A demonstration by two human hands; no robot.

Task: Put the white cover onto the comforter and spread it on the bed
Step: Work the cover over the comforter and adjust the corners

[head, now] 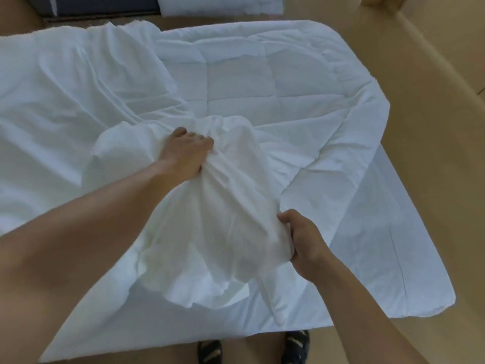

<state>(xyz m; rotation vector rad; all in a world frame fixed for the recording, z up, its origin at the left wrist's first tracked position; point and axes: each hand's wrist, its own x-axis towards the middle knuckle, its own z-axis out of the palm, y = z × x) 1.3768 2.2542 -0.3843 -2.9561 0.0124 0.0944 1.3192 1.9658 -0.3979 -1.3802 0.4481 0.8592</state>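
Your left forearm fills the lower left of the frame and reaches up toward the middle, where your left hand grips a gathered bunch of the white cover, fingers curled into the fabric. Your right hand, lower and to the right of centre, clamps the same bunch at its near edge, thumb on top and fingers tucked under the cloth. The bunch hangs slack between your two hands, creased lengthwise, and the rest of the cover spreads out wrinkled across the left half of the frame.

The comforter, quilted in squares, lies flat in the upper middle and right, partly overlapped by the cover on its left side. Its right corner is rumpled and folded back. Both rest on the bed, whose bare fitted surface shows at the lower right.

At the bottom centre you can see your feet in dark sandals on the tan floor. A folded white bundle sits at the top centre, beside a dark panel at the upper left.
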